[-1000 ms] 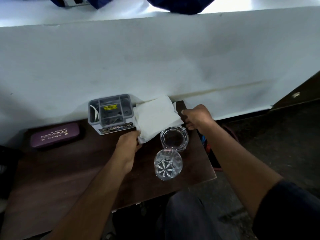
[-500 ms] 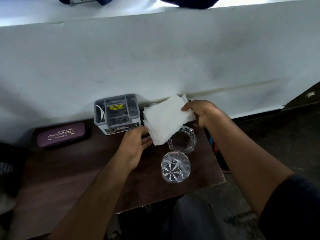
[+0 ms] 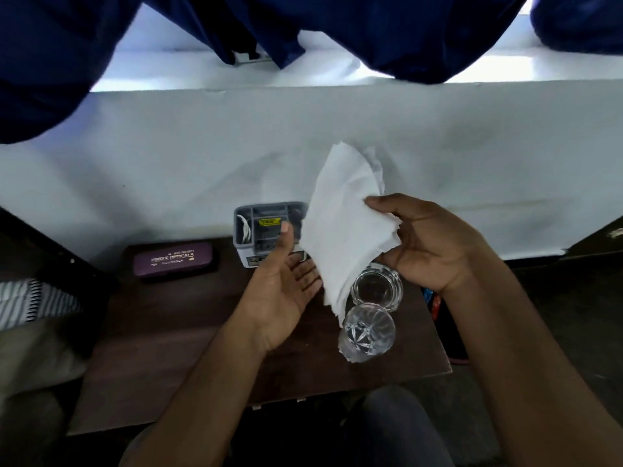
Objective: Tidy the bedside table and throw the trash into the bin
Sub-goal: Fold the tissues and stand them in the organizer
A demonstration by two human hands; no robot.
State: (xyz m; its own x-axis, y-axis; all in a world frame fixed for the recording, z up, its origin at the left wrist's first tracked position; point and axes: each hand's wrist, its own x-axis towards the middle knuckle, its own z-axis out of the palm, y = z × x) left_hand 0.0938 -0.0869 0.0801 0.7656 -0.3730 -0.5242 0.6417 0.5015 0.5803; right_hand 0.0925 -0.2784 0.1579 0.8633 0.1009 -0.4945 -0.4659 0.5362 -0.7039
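A stack of white paper napkins point(image 3: 344, 227) is lifted above the dark wooden bedside table point(image 3: 175, 338). My right hand point(image 3: 428, 244) pinches the stack at its right edge between thumb and fingers. My left hand point(image 3: 286, 284) is palm up beside the stack's lower left edge, fingers apart, not gripping it. Under the napkins stand a clear glass ashtray point(image 3: 377, 289) and a cut-glass tumbler point(image 3: 367, 333). A grey organiser box point(image 3: 266, 230) sits at the table's back, partly hidden by the napkins and my left thumb.
A purple spectacle case point(image 3: 173, 261) lies at the back left of the table. A white bed sheet point(image 3: 168, 163) hangs behind the table, with dark blue cloth point(image 3: 387, 28) above it. A striped pillow point(image 3: 30, 298) is at the left. Dark floor lies to the right.
The napkin stack has risen off the table and tilted upright in my right hand. My left hand let go of it and turned palm up. The camera tilted upward.
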